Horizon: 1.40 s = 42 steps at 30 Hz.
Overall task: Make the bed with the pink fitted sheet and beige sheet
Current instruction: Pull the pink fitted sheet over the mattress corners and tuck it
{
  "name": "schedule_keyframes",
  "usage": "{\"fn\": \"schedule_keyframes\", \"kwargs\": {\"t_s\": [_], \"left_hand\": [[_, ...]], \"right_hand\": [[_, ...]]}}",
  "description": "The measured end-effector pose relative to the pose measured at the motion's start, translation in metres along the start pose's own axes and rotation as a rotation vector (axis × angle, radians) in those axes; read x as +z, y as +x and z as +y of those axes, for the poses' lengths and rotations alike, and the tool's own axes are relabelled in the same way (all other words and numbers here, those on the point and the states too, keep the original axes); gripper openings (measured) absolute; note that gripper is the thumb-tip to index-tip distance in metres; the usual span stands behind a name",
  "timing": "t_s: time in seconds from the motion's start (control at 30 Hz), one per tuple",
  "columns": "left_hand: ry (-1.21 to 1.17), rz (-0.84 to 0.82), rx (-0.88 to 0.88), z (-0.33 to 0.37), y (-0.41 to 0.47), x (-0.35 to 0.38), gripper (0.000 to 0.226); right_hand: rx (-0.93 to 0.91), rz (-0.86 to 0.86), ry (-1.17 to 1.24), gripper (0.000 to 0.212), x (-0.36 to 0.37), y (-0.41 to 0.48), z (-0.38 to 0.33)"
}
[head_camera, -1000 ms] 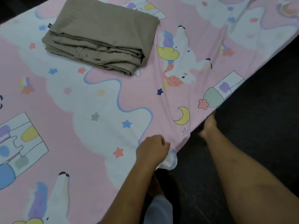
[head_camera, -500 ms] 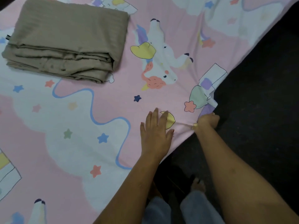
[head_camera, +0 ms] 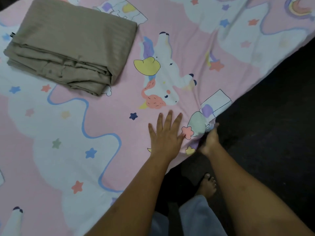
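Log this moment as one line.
left hand: flat on pink fitted sheet | right hand: grips its edge | beige sheet: folded, untouched

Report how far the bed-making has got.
Done: the pink fitted sheet lies spread out. In hand: the left hand presses it flat while the right hand grips its bunched side edge. Left: the beige sheet lies folded on top, not yet spread.

- Only one view here, worn on the person's head, looking forward and steeply down.
- It sits close: the left hand (head_camera: 166, 135) and right hand (head_camera: 210, 142) reach in from the bottom edge to mid-frame.
- The pink fitted sheet (head_camera: 179, 36) fills the left and top, its edge running diagonally up to the right.
- The folded beige sheet (head_camera: 73, 53) lies top left.
- Dark floor (head_camera: 272, 116) and a bare foot (head_camera: 208, 184) take the lower right.
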<state>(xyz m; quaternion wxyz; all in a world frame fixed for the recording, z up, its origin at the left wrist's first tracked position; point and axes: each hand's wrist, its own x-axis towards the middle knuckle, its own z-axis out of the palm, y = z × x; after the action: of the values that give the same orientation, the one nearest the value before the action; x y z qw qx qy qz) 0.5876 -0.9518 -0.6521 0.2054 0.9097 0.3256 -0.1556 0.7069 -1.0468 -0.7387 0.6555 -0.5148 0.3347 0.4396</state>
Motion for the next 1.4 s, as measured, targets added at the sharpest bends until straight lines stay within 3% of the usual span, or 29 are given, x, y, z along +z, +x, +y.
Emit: {"fn": "schedule_keyframes", "kwargs": {"t_s": [0.1, 0.23, 0.4, 0.6, 0.7, 0.87, 0.93, 1.0, 1.13, 1.27, 1.4], "left_hand": [[-0.016, 0.004, 0.014, 0.018, 0.020, 0.000, 0.063], [0.004, 0.005, -0.011, 0.032, 0.032, 0.001, 0.065], [-0.011, 0.096, 0.000, 0.045, 0.036, 0.016, 0.065], [0.033, 0.038, 0.052, 0.054, 0.048, 0.009, 0.063], [0.036, 0.040, 0.060, 0.059, 0.057, 0.007, 0.063], [0.050, 0.056, 0.074, 0.069, 0.068, 0.010, 0.064], [0.060, 0.067, 0.085, 0.072, 0.071, 0.011, 0.065], [0.065, 0.071, 0.085, 0.073, 0.072, 0.012, 0.065], [0.055, 0.087, 0.081, 0.076, 0.072, 0.014, 0.064], [0.000, 0.132, 0.090, 0.077, 0.071, 0.017, 0.063], [-0.016, 0.100, 0.094, 0.077, 0.073, 0.015, 0.062]], "right_hand": [[-0.052, -0.011, 0.021, 0.074, 0.010, 0.011, -0.037], [-0.211, 0.259, 0.033, 0.027, 0.016, 0.038, -0.068], [-0.363, 0.675, -0.590, 0.028, -0.046, 0.032, -0.072], [-0.260, 0.599, -0.718, 0.031, -0.049, 0.040, -0.071], [-0.125, 0.469, -0.774, 0.038, -0.049, 0.046, -0.079], [-0.055, 0.045, -0.213, 0.066, -0.032, 0.048, -0.106], [-0.089, -0.017, -0.087, 0.078, -0.019, 0.054, -0.127], [-0.101, 0.039, -0.058, 0.078, -0.004, 0.050, -0.146], [-0.335, 0.266, -0.085, 0.034, 0.002, 0.059, -0.165], [-0.556, 0.631, -0.570, 0.035, -0.039, 0.055, -0.171], [-0.513, 0.683, -0.763, 0.035, -0.061, 0.053, -0.180]]}}
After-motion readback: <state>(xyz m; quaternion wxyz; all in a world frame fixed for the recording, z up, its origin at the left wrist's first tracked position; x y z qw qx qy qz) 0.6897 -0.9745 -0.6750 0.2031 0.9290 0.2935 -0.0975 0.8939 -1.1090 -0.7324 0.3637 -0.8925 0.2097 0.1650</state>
